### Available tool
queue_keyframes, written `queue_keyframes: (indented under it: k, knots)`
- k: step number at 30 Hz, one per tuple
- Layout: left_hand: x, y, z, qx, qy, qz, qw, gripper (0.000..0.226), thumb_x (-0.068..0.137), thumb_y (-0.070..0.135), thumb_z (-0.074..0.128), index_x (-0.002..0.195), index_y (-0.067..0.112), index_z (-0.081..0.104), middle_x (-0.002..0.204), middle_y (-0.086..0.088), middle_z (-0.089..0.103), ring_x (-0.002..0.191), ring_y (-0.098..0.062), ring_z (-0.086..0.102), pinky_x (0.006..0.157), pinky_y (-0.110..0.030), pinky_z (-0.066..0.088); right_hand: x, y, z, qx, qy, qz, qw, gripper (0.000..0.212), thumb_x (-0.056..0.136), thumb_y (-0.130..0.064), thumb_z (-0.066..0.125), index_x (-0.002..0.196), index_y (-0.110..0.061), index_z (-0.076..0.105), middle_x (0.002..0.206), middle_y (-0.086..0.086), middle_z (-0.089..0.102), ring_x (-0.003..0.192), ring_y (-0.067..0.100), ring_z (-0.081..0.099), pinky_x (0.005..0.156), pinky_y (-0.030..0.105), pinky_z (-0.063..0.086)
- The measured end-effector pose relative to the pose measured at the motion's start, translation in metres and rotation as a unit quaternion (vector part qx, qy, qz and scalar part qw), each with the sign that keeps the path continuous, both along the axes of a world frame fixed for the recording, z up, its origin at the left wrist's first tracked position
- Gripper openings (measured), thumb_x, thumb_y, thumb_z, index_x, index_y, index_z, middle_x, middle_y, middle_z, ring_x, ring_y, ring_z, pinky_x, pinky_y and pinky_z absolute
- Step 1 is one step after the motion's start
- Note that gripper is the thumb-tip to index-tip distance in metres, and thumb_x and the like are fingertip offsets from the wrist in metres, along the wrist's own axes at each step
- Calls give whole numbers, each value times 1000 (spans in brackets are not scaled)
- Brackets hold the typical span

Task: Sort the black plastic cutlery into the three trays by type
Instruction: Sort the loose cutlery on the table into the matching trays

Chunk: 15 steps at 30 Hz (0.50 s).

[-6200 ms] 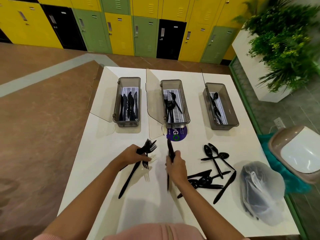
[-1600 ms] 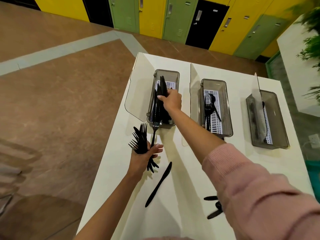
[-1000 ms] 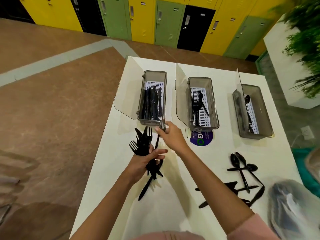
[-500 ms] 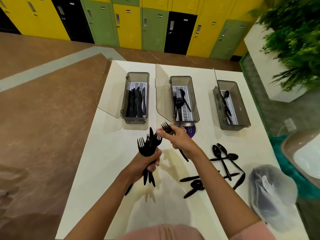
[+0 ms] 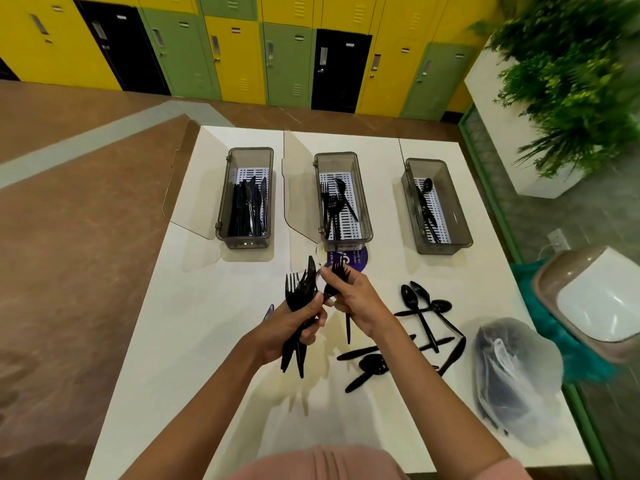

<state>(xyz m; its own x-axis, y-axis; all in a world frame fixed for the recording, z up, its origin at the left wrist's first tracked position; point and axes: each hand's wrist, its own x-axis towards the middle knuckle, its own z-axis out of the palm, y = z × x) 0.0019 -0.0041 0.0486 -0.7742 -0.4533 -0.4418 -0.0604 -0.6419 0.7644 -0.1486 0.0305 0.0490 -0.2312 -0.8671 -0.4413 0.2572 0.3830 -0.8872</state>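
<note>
Three smoky grey trays with open lids stand across the far half of the white table (image 5: 194, 341). Knives fill the left tray (image 5: 250, 154); the middle tray (image 5: 334, 157) has forks and a spoon, and the right tray (image 5: 424, 164) has spoons. Above the table's middle my left hand (image 5: 291, 327) grips a bundle of black forks (image 5: 299, 292), tines up. Touching it on the right, my right hand (image 5: 356, 299) holds a single black fork (image 5: 341, 271). Several loose spoons and knives (image 5: 419, 327) lie to the right of my hands.
A clear plastic bag (image 5: 516, 379) with dark contents lies at the table's right edge. A round purple sticker (image 5: 356, 261) sits in front of the middle tray. A brown swing-lid bin (image 5: 588, 299) and a planter stand to the right; lockers line the back wall.
My right hand dropped knives into the left tray, then came back and took one fork. Now both hands are closer together over the table's middle.
</note>
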Motion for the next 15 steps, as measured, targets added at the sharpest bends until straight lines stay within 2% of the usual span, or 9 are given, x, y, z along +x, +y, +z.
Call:
queue_keyframes:
  k: [2,4,7,9,11,13,15]
  knots:
    - [-4,2,1,4,5,-9,1000,44,88,40,51,112,2,53,65,-1,54,40,-5,31,43,-15,29,-3,4,-2,-3,-10,7,1000,25,76,-44,75,85,-24,64,87,13,51,72,22,40,63,31,31]
    - [-8,4,3,6,8,-21,1000,51,88,41,50,119,1,50,63,0,55,39,-4,30,42,-15,28,-8,7,-3,-2,-12,13,1000,37,69,-49,79,91,-22,66,94,11,58,86,25,46,74,39,33]
    - [-14,7,4,7,5,-32,999,52,89,43,47,117,0,53,63,2,55,40,-4,31,42,-15,28,-15,10,-4,-3,-11,-1,1000,54,65,-49,81,100,-11,64,96,9,63,88,25,50,76,40,34]
    - [-17,8,5,2,-9,-22,1000,49,90,45,45,111,3,60,68,-1,56,43,-5,36,44,-16,30,-22,11,-4,-5,-14,-11,1000,49,69,-47,78,101,-11,66,96,9,65,84,25,51,72,36,36]
    - [-21,8,6,2,-17,-9,1000,50,92,45,44,115,4,60,75,-3,60,49,-8,43,46,-18,35,-29,11,-1,-12,-14,-15,1000,29,80,-40,72,96,-16,66,93,7,65,80,24,50,63,27,35]
    - [-23,6,7,12,-25,5,1000,49,95,43,41,118,4,60,81,-3,63,56,-10,51,48,-19,40,-36,8,1,-26,-26,-34,999,17,90,-31,64,92,-14,62,86,5,63,64,12,48,51,19,28]
    - [-25,3,7,19,-36,17,999,45,98,41,38,116,6,61,84,-3,65,60,-10,57,50,-21,44,-42,4,4,-40,-35,-59,997,15,95,-25,56,88,-13,59,75,-2,64,52,2,46,43,15,25]
